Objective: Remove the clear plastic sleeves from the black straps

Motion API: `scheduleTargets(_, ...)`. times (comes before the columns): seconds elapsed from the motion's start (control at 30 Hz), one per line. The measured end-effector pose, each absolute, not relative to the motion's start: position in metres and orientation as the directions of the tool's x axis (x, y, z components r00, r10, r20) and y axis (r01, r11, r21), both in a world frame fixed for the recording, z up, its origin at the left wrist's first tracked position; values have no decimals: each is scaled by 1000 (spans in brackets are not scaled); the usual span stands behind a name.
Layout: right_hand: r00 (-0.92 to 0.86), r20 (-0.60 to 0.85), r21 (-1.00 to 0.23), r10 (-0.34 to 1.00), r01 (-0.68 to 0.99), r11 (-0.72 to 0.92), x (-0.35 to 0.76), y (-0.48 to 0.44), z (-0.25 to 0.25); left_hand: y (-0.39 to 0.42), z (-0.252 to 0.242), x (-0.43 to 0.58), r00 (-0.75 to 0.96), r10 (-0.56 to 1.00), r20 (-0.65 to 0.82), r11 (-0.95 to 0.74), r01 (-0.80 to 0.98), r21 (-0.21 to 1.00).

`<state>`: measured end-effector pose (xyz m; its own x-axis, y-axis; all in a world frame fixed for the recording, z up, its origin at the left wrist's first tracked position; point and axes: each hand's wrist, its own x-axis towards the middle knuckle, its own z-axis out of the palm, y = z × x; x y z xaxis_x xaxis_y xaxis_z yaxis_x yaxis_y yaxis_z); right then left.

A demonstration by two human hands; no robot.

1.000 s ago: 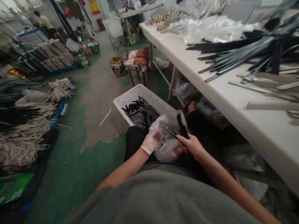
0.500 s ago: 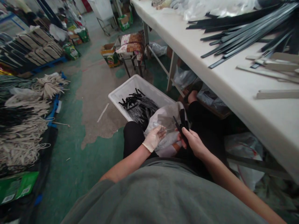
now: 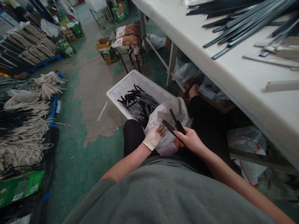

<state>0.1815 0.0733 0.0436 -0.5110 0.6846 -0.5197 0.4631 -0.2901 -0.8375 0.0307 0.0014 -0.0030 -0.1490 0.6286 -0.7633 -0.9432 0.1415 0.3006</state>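
My bare right hand is closed round a small bunch of short black strips that fan upward and to the left. My left hand, in a white glove, has its fingers resting on a clear plastic bag in my lap, and the fingertips reach toward the lower end of the strips. Just beyond my knees stands a white plastic bin holding a pile of the same black strips.
A long white table runs along the right with long dark strips and grey bars on it. A stool and boxes stand beyond the bin. Bundles of cord lie on the green floor at the left.
The view tilted downward. The strips in my right hand have fanned out and leaned left. My gloved left hand stays on the bag, its fingers now nearer the strips.
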Motion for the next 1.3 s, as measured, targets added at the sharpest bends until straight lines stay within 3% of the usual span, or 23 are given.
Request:
scheduleTargets(0.23,-581,-483,-831,655,539,-136,182,71,45,1,-7,24,-99,594,-799,167,-956,243)
scheduleTargets(0.4,-596,-460,-789,658,614,4,183,70,42,1,-10,13,-144,601,-786,161,-941,296)
scheduleTargets(0.67,-581,-465,-723,668,684,92,179,68,40,0,-2,22,-143,633,-761,168,-934,315)
scheduleTargets(0.87,-547,-359,-614,757,749,249,172,71,43,0,-7,35,-129,610,-782,216,-922,321)
scheduleTargets(0.97,-515,-434,-716,739,695,65,171,77,42,0,-6,43,-140,639,-756,240,-897,370)
scheduleTargets(1.03,-536,-585,-772,608,598,-215,175,82,43,1,-5,43,-159,665,-729,230,-886,403)
scheduleTargets(1.13,-629,-701,-699,337,513,-498,190,86,48,3,-3,34,-220,659,-719,182,-881,436)
scheduleTargets(1.23,-689,-695,-666,203,511,-543,205,86,54,6,-1,20,-290,605,-742,129,-884,450)
scheduleTargets(1.3,-693,-682,-689,233,502,-522,211,84,56,7,2,12,-325,575,-750,92,-886,454)
